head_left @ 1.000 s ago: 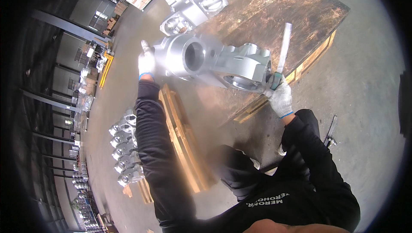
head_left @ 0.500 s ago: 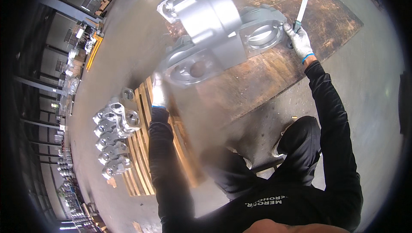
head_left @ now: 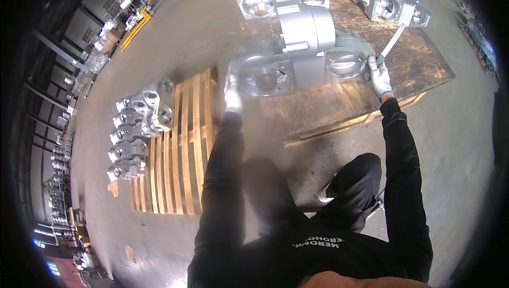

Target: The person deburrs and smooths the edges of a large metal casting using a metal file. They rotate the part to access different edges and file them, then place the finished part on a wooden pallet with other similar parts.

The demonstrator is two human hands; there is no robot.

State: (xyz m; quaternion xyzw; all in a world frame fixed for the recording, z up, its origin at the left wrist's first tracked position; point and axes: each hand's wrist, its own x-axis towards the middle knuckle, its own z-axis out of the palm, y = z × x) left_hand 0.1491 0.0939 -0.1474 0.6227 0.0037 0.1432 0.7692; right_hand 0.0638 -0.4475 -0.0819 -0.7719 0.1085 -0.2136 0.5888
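Observation:
A large silver metal casting, with a thick cylindrical middle and a round opening in each side flange, sits at the near part of a worn brown board. My left hand, in a white glove, grips the outer edge of its left flange; the fingertips are partly blurred. At the right end, my gloved right hand is closed round the dark green handle of a file. The file's flat pale blade points up and away to the right. That hand is close against the casting's right flange.
More silver castings stand behind on the board, with others at the far right. Left of me a slatted wooden pallet lies on the floor, bearing several smaller castings. A yellow pallet jack stands farther off.
The view has swung, so the board and castings appear lower and farther right. The large casting now looks more level. Both hands stay at its ends, the right still with the file.

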